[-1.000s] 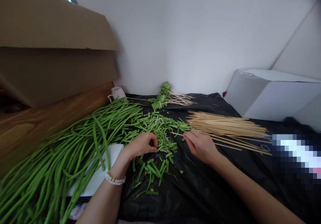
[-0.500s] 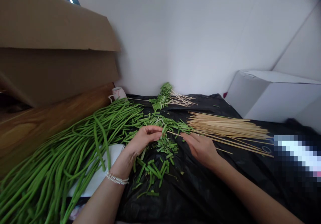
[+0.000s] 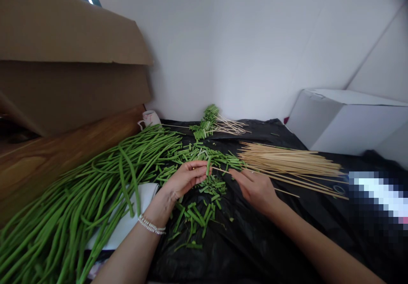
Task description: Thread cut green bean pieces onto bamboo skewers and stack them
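Between the fingers of my left hand (image 3: pixel 186 178) is a short cut piece of long bean (image 3: pixel 208 165), roughly upright at the tip of a thin wooden skewer (image 3: pixel 219 170). My right hand (image 3: pixel 256 188) is closed around that skewer, which sticks out behind it to the lower right. Whether the tip has gone right through the bean piece is hidden by my left fingers. Beneath and around both hands lie many cut bean pieces (image 3: pixel 197 216). Skewers threaded with bean pieces (image 3: pixel 204 129) are stacked at the back, their bare ends pointing right.
Whole long beans (image 3: pixel 73 207) cover the left side, partly over a white sheet (image 3: pixel 148 195). Loose skewers (image 3: pixel 293 161) lie right of centre on black plastic sheeting (image 3: pixel 255 241). A cup (image 3: pixel 151 117), a cardboard box (image 3: pixel 73 80) and a white box (image 3: pixel 331 122) stand around.
My left hand has shifted slightly right and turned, its fingers now gathered closer around the bean piece at the skewer tip. My right hand has hardly moved.
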Available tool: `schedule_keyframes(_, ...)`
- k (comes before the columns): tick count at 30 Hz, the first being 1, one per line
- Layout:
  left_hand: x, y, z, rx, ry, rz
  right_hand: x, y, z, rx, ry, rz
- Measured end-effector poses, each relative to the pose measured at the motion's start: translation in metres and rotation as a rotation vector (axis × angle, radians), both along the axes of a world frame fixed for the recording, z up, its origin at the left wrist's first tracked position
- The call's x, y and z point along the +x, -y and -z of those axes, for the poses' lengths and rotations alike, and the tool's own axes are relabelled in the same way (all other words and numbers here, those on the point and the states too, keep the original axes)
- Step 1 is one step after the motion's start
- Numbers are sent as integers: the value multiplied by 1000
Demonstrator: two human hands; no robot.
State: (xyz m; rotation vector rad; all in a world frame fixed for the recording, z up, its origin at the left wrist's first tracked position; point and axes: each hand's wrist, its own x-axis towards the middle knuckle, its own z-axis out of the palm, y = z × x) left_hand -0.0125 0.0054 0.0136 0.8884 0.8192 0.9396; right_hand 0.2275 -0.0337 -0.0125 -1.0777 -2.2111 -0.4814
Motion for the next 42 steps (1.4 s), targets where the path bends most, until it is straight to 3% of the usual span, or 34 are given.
schedule_keyframes(18,4,0,4,-10,-60,6,-2,0,3,-11,-19,-29)
schedule_keyframes(30,20,9,7,-17,-93,121,-11,4,8,-29,-43,-89)
schedule_keyframes(34,13,5,3,103,-252,93,-10,3,4,-13,-48,-89)
schedule_keyframes(38,-14,-8,-7,314,-504,-52,-3,-1,-1,-34,-87,-7)
schedule_keyframes(42,-38,-19,-6,494,-852,-88,1,-4,0,-22,-105,6)
